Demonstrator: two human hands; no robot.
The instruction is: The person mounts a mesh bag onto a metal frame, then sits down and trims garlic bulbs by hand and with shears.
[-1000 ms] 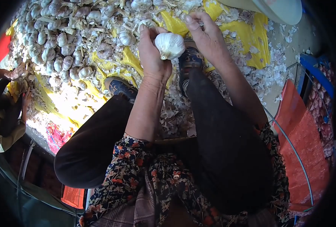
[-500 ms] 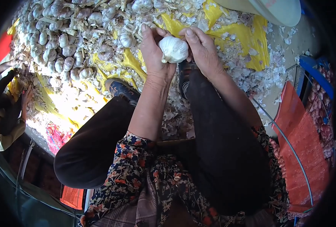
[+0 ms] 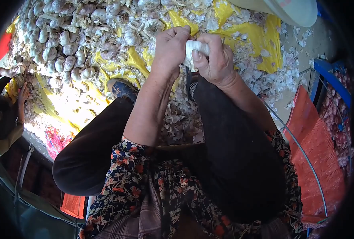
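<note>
A white garlic bulb (image 3: 195,48) is held between my two hands above the skin-strewn ground. My left hand (image 3: 171,49) is closed against the bulb's left side, with its thumb lying along the top. My right hand (image 3: 216,57) wraps the other side, fingers curled and thumb pressed on the bulb's front. Much of the bulb is covered by my fingers. Beyond my left hand lie loose garlic bulbs (image 3: 132,38) among dry stalks.
A heap of garlic bulbs (image 3: 64,38) fills the upper left. Garlic skins litter a yellow sheet (image 3: 250,38). A pale tub (image 3: 292,10) stands at upper right, a red mesh sack (image 3: 316,159) at right. At far left, another person's hand (image 3: 23,92) is near the heap.
My hands have turned the bulb and closed further around it, shifting slightly right. My left hand has rolled over so its back shows. The other person's hands at left have moved slightly.
</note>
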